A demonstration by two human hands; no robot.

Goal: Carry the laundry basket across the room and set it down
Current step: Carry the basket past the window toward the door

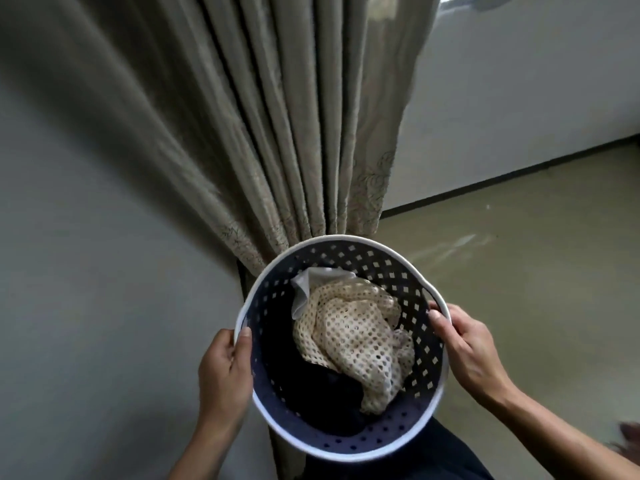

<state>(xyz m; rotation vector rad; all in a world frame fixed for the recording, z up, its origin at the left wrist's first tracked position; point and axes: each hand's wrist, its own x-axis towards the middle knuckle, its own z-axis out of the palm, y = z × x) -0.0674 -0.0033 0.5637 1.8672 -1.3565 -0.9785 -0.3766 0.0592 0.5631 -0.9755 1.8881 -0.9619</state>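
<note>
A round dark-blue laundry basket [349, 244] with a white rim and diamond-shaped holes is held up in front of me, low in the head view. Inside lie a cream net garment [349, 337], a dark garment [325, 396] and a small white cloth [304, 285]. My left hand [223, 372] grips the left rim, thumb inside. My right hand [464, 348] grips the right rim at the handle, thumb over the edge.
A beige pleated curtain [277, 126] hangs straight ahead, its hem just beyond the basket. A grey wall [86, 271] runs on the left. A white wall [519, 98] with a dark skirting stands at right above olive floor [519, 271].
</note>
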